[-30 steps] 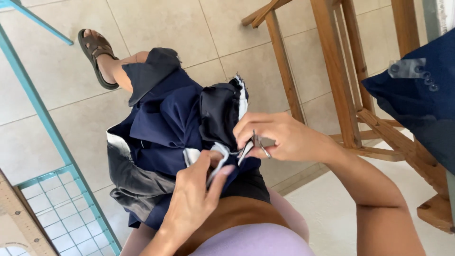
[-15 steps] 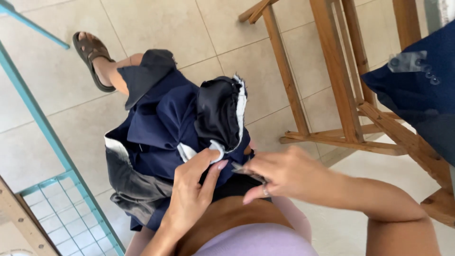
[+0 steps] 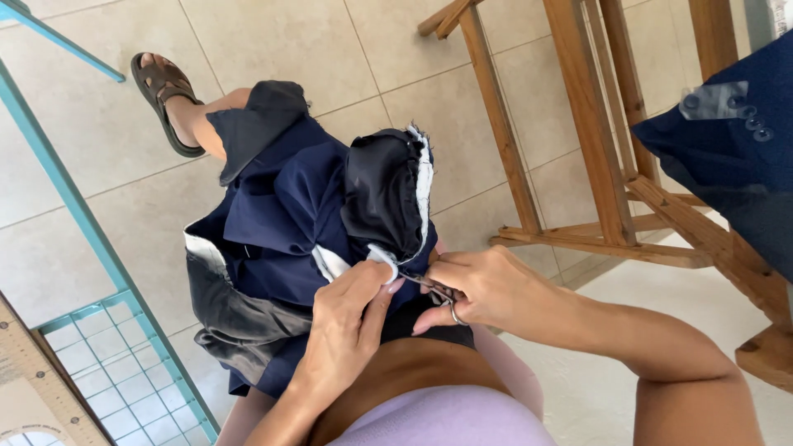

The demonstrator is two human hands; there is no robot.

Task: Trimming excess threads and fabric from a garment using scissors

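Note:
A navy blue garment (image 3: 289, 206) with black lining and white seam edges lies heaped on my lap. My left hand (image 3: 347, 318) pinches a white edge of the fabric (image 3: 382, 258) between thumb and fingers. My right hand (image 3: 479, 289) grips small metal scissors (image 3: 438, 293), their tips pointing left at the pinched white edge. The blades are mostly hidden by my fingers.
A wooden frame (image 3: 595, 149) stands to the right on the tiled floor (image 3: 289, 41). Another navy garment with buttons (image 3: 727, 140) hangs at the upper right. A teal metal grid frame (image 3: 107, 363) is at the lower left. My sandalled foot (image 3: 165, 99) rests at the upper left.
My right hand has come down from above the fabric to beside my left hand, bringing the scissors to the white edge. My left hand keeps its pinch.

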